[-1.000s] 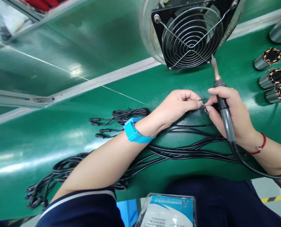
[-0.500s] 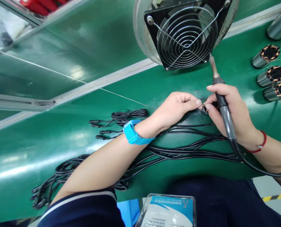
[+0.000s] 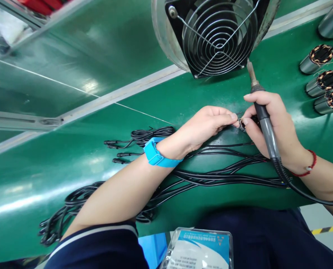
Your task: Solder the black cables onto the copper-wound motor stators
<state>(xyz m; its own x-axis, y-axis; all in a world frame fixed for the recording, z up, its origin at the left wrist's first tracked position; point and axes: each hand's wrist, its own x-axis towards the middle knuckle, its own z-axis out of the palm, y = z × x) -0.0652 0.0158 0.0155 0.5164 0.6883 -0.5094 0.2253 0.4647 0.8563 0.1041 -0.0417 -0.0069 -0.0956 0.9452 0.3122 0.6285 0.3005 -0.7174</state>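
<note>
My left hand [image 3: 204, 125], with a blue wrist strap [image 3: 155, 154], pinches a thin wire end against a small metal connector [image 3: 242, 124]. My right hand [image 3: 273, 127] holds that connector between thumb and fingertips and also carries a grey soldering iron [image 3: 263, 119], its tip pointing up toward the fan. The two hands meet over the green belt [image 3: 71, 164]. A bundle of black cables [image 3: 211, 175] runs under both wrists.
A black fan with a wire guard [image 3: 214, 33] stands just behind the hands. Several metal cylinders with copper windings [image 3: 320, 56] lie at the far right. Cable plugs [image 3: 118, 151] fan out at left. A clear plastic packet [image 3: 197, 248] sits at the near edge.
Both hands stay pinched together on the connector and wire; they have shifted only slightly, and the view has tilted a little.
</note>
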